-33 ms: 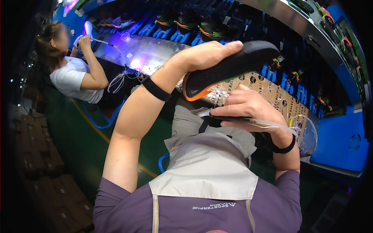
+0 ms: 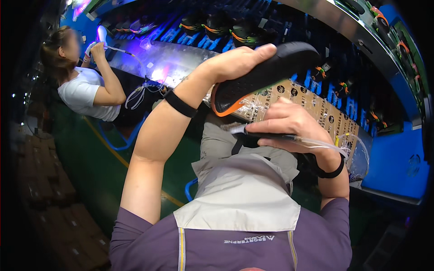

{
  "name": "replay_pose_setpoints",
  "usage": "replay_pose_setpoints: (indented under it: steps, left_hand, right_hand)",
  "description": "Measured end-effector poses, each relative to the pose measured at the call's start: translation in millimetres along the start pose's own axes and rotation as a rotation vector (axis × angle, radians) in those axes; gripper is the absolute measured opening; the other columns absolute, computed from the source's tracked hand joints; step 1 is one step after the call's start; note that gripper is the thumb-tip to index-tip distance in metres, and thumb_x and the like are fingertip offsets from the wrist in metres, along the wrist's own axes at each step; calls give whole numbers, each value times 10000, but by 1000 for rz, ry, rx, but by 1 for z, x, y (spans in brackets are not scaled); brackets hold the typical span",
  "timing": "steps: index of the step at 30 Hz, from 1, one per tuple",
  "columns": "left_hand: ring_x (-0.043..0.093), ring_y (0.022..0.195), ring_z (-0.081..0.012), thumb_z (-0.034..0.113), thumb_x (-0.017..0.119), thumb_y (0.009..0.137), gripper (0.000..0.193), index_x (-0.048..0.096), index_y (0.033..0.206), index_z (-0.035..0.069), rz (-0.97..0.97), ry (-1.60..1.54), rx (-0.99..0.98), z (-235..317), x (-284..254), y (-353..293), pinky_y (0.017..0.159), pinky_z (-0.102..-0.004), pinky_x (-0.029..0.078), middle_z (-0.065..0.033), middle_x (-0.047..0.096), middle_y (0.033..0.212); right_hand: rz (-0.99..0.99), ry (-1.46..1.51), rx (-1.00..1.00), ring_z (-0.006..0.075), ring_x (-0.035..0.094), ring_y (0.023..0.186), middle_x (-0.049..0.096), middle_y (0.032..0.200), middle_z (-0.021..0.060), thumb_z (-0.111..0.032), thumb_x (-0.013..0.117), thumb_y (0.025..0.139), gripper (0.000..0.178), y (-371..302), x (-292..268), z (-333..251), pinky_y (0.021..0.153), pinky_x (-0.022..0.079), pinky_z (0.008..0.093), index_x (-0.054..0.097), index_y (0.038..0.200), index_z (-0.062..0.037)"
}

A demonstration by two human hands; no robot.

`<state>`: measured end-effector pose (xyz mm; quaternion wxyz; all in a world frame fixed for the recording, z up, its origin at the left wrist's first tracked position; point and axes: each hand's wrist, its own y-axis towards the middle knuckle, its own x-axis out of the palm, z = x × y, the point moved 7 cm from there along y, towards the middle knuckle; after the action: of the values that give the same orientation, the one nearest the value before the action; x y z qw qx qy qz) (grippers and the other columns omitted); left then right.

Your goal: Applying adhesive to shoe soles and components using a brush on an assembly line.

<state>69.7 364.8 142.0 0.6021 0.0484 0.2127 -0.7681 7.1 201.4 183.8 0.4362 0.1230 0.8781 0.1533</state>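
My left hand (image 2: 237, 65) grips a black shoe sole (image 2: 275, 72) with an orange edge at its near end, the thumb lying along its upper side. The sole is tilted, its far end raised to the right. Below it, my right hand (image 2: 296, 124) is closed around a black-handled brush (image 2: 271, 135) with pale bristles. Clear tubing (image 2: 316, 143) runs from the handle past my right wrist. The bristles point left and stay apart from the sole, just under its orange end. My right fingers partly hide the handle.
Printed cardboard (image 2: 280, 97) under clear film covers the bench ahead. Behind it, a rack with blue holders carries several dark shoes (image 2: 214, 29). At left a co-worker (image 2: 90, 88) holds a sole under purple light. A blue panel (image 2: 398, 165) stands right; cartons (image 2: 49, 180) are stacked far left.
The sole has shifted slightly left and up with my left hand, showing more of its dotted face. The brush bristles show a little more plainly; my right hand has barely moved.
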Motion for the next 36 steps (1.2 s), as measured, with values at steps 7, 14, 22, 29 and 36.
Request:
replay_pose_setpoints:
  steps: [7, 14, 22, 29, 36]
  left_hand:
    - [601, 1314, -268, 762, 205, 1037, 883, 504, 1523, 90, 232, -1127, 331, -99, -39, -11, 1153, -454, 456, -134, 649, 1393]
    - [371, 1463, -500, 836, 372, 949, 1022, 350, 1604, 52, -65, -1544, 233, -214, 22, -74, 1156, -723, 326, -280, 388, 1595]
    - [476, 1366, -598, 764, 304, 990, 995, 261, 1633, 5, -254, -1774, -13, -222, 115, -94, 966, -696, 533, -442, 371, 1531]
    - [554, 1343, -482, 536, 358, 999, 763, 443, 1551, 17, -104, -1858, -85, -213, 156, -66, 1080, -702, 450, -305, 545, 1465]
    - [609, 1280, -460, 508, 356, 968, 742, 504, 1496, 8, -19, -1658, 46, -178, 148, -52, 1068, -645, 494, -282, 610, 1397]
  right_hand:
    - [565, 352, 557, 121, 674, 772, 762, 894, 70, -53, 728, 856, 229, -54, -1, 72, 722, 528, 283, 784, 1077, -27]
    - [789, 565, 712, 67, 578, 757, 687, 845, -1, -82, 694, 926, 173, -83, 29, 117, 689, 469, 244, 772, 1066, -17]
    - [685, 586, 876, 83, 614, 772, 715, 853, 23, -163, 720, 897, 199, -71, 83, 147, 708, 495, 270, 772, 1032, -27]
    - [757, 388, 919, 160, 664, 740, 721, 794, 82, -257, 715, 869, 278, -54, 82, 164, 698, 517, 307, 766, 1011, -24]
    - [873, 255, 713, 251, 733, 748, 751, 858, 159, -172, 730, 883, 204, -28, 62, 143, 706, 561, 357, 751, 1002, -8]
